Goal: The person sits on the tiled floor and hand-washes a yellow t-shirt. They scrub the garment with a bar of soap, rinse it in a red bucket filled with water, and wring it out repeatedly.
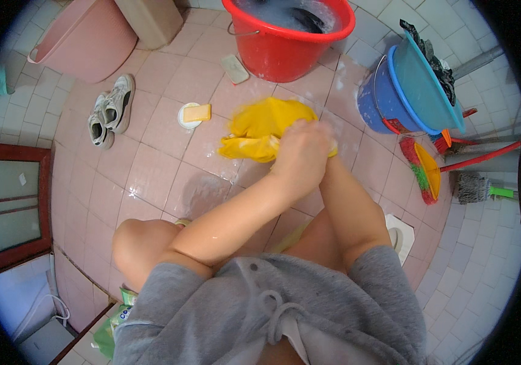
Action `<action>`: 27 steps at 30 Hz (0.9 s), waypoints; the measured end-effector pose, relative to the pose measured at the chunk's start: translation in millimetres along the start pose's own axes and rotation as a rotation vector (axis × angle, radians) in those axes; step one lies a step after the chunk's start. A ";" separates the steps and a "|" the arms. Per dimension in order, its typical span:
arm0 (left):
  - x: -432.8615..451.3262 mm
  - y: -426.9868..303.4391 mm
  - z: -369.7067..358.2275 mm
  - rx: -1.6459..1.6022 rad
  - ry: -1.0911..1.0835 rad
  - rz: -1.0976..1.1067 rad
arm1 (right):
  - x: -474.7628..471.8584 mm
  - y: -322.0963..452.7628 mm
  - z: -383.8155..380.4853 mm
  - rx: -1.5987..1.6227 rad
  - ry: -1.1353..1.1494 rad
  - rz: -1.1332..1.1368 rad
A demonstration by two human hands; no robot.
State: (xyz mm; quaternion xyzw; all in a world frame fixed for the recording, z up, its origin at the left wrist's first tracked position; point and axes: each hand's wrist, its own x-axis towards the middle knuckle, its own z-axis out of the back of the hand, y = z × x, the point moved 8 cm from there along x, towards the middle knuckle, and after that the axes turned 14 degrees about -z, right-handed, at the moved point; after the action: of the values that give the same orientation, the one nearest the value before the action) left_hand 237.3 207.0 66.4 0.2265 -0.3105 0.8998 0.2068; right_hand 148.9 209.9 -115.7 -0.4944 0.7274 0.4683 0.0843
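Blurred by motion, my left hand (304, 148) is closed over a wet-looking yellow cloth (271, 116) above the tiled floor. My right wrist (331, 166) meets the left hand at the cloth's right side. The right hand itself is mostly hidden behind the left hand and the cloth, so its fingers cannot be made out. Left of the cloth, a yellow soap bar (196, 113) lies on a small round white dish (189, 124). A whitish rectangular block (235, 69) rests on the floor beside a red bucket (278, 54), which holds sudsy water and something dark.
A pink tub (84, 41) and white shoes (116, 105) are at upper left. To the right stand a blue bucket (374, 100) with a teal basin (433, 77), a broom (417, 175), a yellow dustpan (428, 169) and a grey mop (472, 188). Water wets the pink tiles (151, 182).
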 end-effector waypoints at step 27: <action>-5.0 -24.6 -9.3 -0.206 -0.087 0.006 | 7.5 -10.0 -10.7 -0.065 -0.112 0.065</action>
State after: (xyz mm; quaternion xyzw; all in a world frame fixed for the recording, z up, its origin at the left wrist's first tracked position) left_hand 251.4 229.6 68.6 0.2418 -0.4105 0.8531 0.2126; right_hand 156.7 196.2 -120.1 -0.4461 0.7217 0.5209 0.0937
